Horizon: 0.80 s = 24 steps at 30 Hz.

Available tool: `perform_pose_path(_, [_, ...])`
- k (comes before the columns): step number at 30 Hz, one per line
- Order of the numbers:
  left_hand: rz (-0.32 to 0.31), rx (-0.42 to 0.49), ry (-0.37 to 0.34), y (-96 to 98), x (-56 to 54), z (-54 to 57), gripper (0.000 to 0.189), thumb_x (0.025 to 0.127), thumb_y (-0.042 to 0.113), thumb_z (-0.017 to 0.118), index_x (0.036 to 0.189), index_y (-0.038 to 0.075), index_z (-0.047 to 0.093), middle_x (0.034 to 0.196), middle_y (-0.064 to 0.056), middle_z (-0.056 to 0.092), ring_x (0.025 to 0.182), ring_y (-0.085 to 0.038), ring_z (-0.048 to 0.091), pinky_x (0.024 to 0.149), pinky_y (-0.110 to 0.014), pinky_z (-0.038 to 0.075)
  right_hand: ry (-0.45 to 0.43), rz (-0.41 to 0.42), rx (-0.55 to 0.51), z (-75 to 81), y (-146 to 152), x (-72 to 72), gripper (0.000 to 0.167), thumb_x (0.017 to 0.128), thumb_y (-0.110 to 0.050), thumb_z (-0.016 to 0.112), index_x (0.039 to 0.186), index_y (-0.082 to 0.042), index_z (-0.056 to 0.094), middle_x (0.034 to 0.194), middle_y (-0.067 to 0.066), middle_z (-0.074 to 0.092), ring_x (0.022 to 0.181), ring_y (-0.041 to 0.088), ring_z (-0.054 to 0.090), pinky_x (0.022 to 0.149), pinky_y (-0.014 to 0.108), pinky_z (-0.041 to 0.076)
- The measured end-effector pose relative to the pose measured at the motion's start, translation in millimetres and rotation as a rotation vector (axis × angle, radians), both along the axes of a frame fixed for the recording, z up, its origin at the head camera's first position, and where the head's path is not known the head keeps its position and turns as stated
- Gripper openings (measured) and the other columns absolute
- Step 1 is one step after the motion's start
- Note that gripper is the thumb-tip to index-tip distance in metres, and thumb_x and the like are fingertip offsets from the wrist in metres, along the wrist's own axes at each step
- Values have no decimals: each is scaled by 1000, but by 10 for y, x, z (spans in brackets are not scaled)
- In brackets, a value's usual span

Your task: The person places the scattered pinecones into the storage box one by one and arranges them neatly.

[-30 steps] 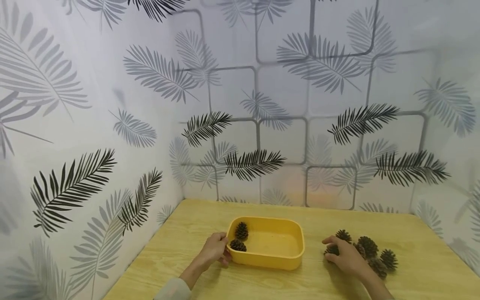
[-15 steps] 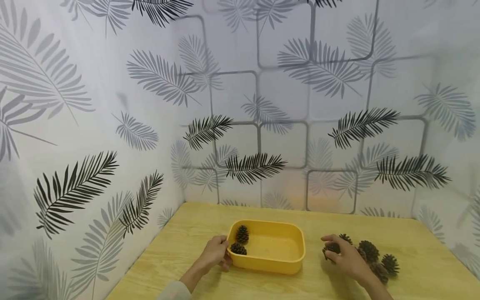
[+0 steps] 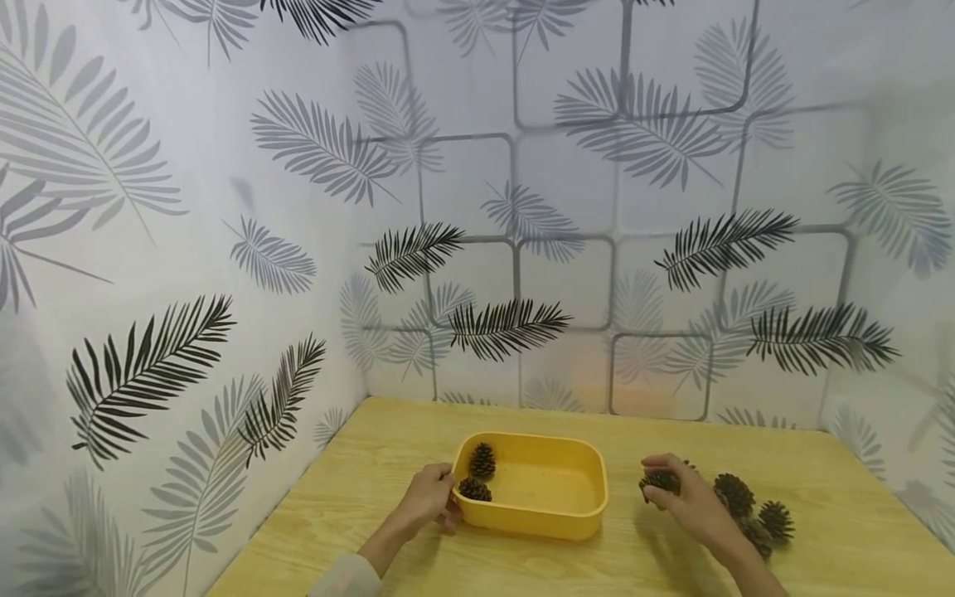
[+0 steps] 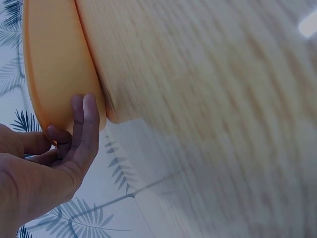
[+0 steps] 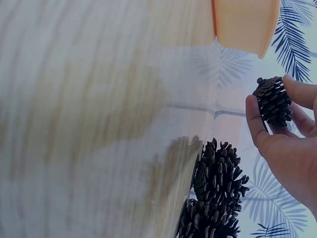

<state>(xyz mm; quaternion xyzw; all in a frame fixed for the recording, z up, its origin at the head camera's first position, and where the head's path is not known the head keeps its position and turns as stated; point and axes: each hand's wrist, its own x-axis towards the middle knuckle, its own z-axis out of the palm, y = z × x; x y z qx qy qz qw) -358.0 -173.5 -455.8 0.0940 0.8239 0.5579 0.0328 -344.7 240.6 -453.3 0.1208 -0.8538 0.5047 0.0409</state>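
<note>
My left hand (image 3: 427,499) grips the left end of a yellow plastic tub (image 3: 531,524). In the left wrist view its fingers lie against the tub's outer wall (image 4: 62,59), with the thumb up near the rim. Two pine cones (image 3: 482,461) rest inside the tub at its left side. To the tub's right, my right hand (image 3: 697,507) holds another pine cone (image 5: 273,101) between thumb and fingers, raised off the table. Part of that cone is hidden by the fingers in the head view.
Several more pine cones (image 3: 734,495) lie in a cluster on the wood-grain table (image 3: 358,464), just right of my right hand. Leaf-patterned sheeting (image 3: 537,274) hangs along the back and left of the table.
My right hand has lifted its pine cone slightly up from the table beside the cluster. My left hand and the tub have stayed in place.
</note>
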Motion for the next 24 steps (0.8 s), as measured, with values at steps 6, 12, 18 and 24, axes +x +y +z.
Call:
perform_pose_path(6, [-5, 8, 17, -7, -5, -30, 34, 111, 7, 39, 132, -11, 59, 91, -16, 67, 74, -32, 71, 59, -42, 64, -4, -34, 13, 2, 7, -17, 43, 103, -11, 66, 141, 2, 51, 142, 28, 53, 98, 30, 65, 84, 46, 58])
perform_pose_path(12, [-6, 9, 18, -15, -9, -37, 35, 111, 7, 38, 133, -11, 58, 92, -16, 67, 77, -37, 72, 60, -45, 64, 3, -32, 0, 15, 3, -22, 43, 104, -15, 66, 141, 0, 50, 146, 27, 50, 110, 34, 63, 90, 48, 57])
perform_pose_path(18, [-5, 7, 17, -6, 2, -13, 37, 112, 8, 39, 138, -12, 55, 94, -18, 68, 81, -42, 71, 61, -48, 64, -10, -35, 6, 55, -25, -20, 48, 103, -21, 68, 143, -2, 50, 151, 28, 46, 125, 43, 56, 96, 53, 55])
perform_pose_path(24, [-10, 2, 16, -10, 17, -4, 37, 112, 7, 38, 138, -12, 56, 93, -16, 68, 80, -40, 72, 61, -47, 64, -4, -31, -5, 98, -70, -20, 48, 103, -23, 68, 144, -4, 51, 152, 27, 46, 129, 47, 53, 98, 54, 55])
